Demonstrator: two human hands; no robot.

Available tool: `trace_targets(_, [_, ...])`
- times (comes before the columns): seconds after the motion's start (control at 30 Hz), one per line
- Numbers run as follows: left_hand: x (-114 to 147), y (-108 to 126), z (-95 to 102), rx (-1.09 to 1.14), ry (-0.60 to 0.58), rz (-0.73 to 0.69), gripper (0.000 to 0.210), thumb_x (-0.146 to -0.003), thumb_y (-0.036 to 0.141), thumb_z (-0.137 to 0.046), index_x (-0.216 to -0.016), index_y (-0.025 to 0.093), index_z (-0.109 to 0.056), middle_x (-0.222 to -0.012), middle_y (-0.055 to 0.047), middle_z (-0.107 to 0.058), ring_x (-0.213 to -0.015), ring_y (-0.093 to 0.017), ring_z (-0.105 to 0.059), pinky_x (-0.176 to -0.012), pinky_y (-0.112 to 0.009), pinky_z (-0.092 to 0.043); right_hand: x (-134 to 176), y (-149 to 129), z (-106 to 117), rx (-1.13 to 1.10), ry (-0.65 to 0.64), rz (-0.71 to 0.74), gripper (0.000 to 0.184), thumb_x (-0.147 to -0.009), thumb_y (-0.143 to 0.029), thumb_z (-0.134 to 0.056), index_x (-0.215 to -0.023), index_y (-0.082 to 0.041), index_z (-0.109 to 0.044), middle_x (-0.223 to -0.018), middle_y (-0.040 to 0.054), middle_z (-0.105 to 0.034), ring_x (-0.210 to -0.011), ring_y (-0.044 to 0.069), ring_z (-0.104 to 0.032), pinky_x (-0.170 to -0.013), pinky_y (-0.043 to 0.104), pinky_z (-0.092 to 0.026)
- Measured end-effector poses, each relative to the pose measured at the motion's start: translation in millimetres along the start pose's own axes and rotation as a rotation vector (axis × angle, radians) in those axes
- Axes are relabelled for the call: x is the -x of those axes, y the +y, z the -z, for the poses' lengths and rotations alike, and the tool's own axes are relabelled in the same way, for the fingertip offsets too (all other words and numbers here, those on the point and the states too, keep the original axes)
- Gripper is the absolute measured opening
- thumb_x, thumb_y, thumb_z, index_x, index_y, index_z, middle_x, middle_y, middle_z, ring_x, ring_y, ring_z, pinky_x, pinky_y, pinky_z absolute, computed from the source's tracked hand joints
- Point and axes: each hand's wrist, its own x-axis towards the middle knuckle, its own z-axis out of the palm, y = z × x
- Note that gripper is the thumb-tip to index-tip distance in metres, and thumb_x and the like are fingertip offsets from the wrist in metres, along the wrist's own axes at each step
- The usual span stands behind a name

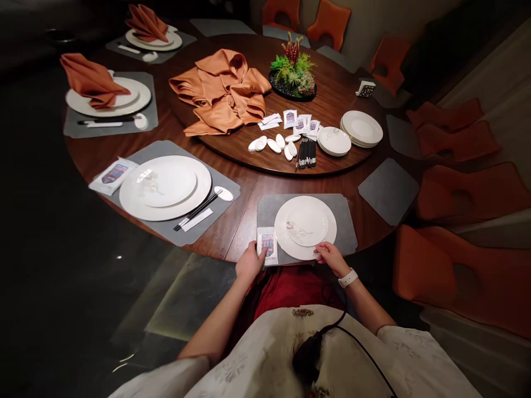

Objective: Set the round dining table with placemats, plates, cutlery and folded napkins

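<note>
My left hand (pixel 250 261) grips the edge of a white printed packet (pixel 267 245), thumb on top, at the left side of a grey placemat (pixel 345 218). With fingers closed, my right hand (pixel 332 258) pinches the near right rim of a large white plate (pixel 306 255). A smaller white plate (pixel 309 224) with a faint floral print lies stacked on it. To the left, a similar stack of plates (pixel 166 179) sits on another placemat, with a packet (pixel 113 175), black chopsticks (pixel 199 209) and a white oval rest (pixel 224 193).
On the raised round turntable (pixel 232 155) lie orange napkins (pixel 228 97), several packets (pixel 290 118), oval rests (pixel 274 146), chopsticks (pixel 306 153) and plate stacks (pixel 362 128). A plant arrangement (pixel 293 72) stands behind them. Orange chairs (pixel 460 276) line the right side.
</note>
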Motion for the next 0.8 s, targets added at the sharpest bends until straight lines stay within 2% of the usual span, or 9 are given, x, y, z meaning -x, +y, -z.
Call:
trace_targets(0.1, [4.6, 1.1, -6.2, -0.057, -0.003, 0.025, 0.055, -0.095, 0.057, -0.037, -0.13, 0.016, -0.049, -0.113, -0.021, -0.068, -0.101, -0.035, -0.068, -0.078, -0.041, -0.05, -33.6, -21.6, 25.7, 0.033, -0.015, 0.029, 0.022, -0.077, -0.034, -0.073, -0.085, -0.017, -0.061, -0.081, 0.0026, -0.068, -0.057, 0.008, -0.06, -0.051, 0.018, -0.049])
trace_targets(0.17, [2.6, -0.9, -9.6, -0.06, 0.059, 0.016, 0.057, -0.093, 0.058, -0.036, -0.127, 0.015, -0.051, -0.118, -0.021, -0.065, -0.107, -0.035, -0.065, -0.085, -0.044, -0.051, -70.0, -48.2, 44.5, 0.09, -0.034, 0.101, 0.019, -0.078, -0.032, -0.072, -0.085, -0.017, -0.062, -0.079, 0.0017, -0.067, -0.057, 0.009, -0.06, -0.051, 0.018, -0.048])
trace_targets(0.27, [-9.5, -0.9, -6.1, 0.014, 0.231, -0.029, 0.063, -0.088, 0.063, -0.038, -0.121, 0.011, -0.055, -0.118, -0.021, -0.063, -0.114, -0.035, -0.061, -0.096, -0.047, -0.048, -143.2, -106.9, 66.7, 0.231, -0.025, 0.248, 0.016, -0.082, -0.031, -0.068, -0.089, -0.017, -0.063, -0.076, -0.0005, -0.064, -0.057, 0.01, -0.06, -0.053, 0.019, -0.048])
trace_targets(0.33, [-22.3, 9.5, 4.7, 0.096, 0.302, -0.029, 0.068, -0.084, 0.066, -0.041, -0.12, 0.01, -0.056, -0.111, -0.019, -0.065, -0.106, -0.034, -0.064, -0.095, -0.047, -0.05, -197.4, -154.3, 71.8, 0.384, 0.015, 0.345, 0.015, -0.087, -0.03, -0.064, -0.096, -0.018, -0.063, -0.077, -0.0006, -0.065, -0.061, 0.011, -0.062, -0.059, 0.021, -0.051])
trace_targets(0.43, [-43.9, 49.7, 32.5, 0.2, 0.23, -0.028, 0.065, -0.081, 0.065, -0.046, -0.119, 0.013, -0.058, -0.101, -0.014, -0.07, -0.087, -0.029, -0.068, -0.081, -0.041, -0.055, -270.4, -223.1, 62.3, 0.694, 0.089, 0.487, 0.02, -0.091, -0.026, -0.061, -0.108, -0.016, -0.063, -0.091, 0.0052, -0.07, -0.085, 0.016, -0.067, -0.082, 0.026, -0.053])
trace_targets(0.53, [-64.7, 108.4, 62.2, 0.234, 0.108, -0.109, 0.055, -0.083, 0.061, -0.048, -0.111, 0.017, -0.065, -0.097, -0.01, -0.072, -0.086, -0.025, -0.068, -0.077, -0.035, -0.055, -320.5, -270.6, 42.5, 0.939, 0.16, 0.499, 0.022, -0.092, -0.021, -0.061, -0.11, -0.01, -0.064, -0.109, 0.0157, -0.069, -0.109, 0.023, -0.064, -0.098, 0.031, -0.047])
trace_targets(0.6, [-79.0, 143.7, 76.8, 0.23, 0.049, -0.178, 0.051, -0.084, 0.06, -0.049, -0.107, 0.019, -0.067, -0.098, -0.009, -0.073, -0.086, -0.024, -0.067, -0.077, -0.034, -0.055, -340.2, -286.0, 31.2, 0.991, 0.2, 0.429, 0.022, -0.093, -0.019, -0.058, -0.11, -0.007, -0.064, -0.115, 0.0203, -0.067, -0.113, 0.025, -0.063, -0.099, 0.031, -0.047])
trace_targets(0.67, [-96.7, 169.2, 87.1, 0.223, -0.001, -0.241, 0.049, -0.085, 0.06, -0.049, -0.105, 0.02, -0.069, -0.098, -0.008, -0.073, -0.081, -0.022, -0.066, -0.075, -0.033, -0.055, -351.6, -290.9, 24.2, 0.986, 0.231, 0.374, 0.024, -0.093, -0.017, -0.056, -0.113, -0.005, -0.063, -0.117, 0.0225, -0.066, -0.112, 0.026, -0.064, -0.097, 0.031, -0.048])
trace_targets(0.8, [-157.2, 199.3, 103.7, 0.139, -0.035, -0.355, 0.045, -0.088, 0.055, -0.048, -0.105, 0.019, -0.07, -0.094, -0.008, -0.073, -0.074, -0.02, -0.064, -0.074, -0.032, -0.055, -360.1, -288.3, 22.0, 0.982, 0.257, 0.338, 0.031, -0.09, -0.018, -0.061, -0.117, -0.003, -0.061, -0.118, 0.0247, -0.065, -0.11, 0.028, -0.065, -0.093, 0.031, -0.051])
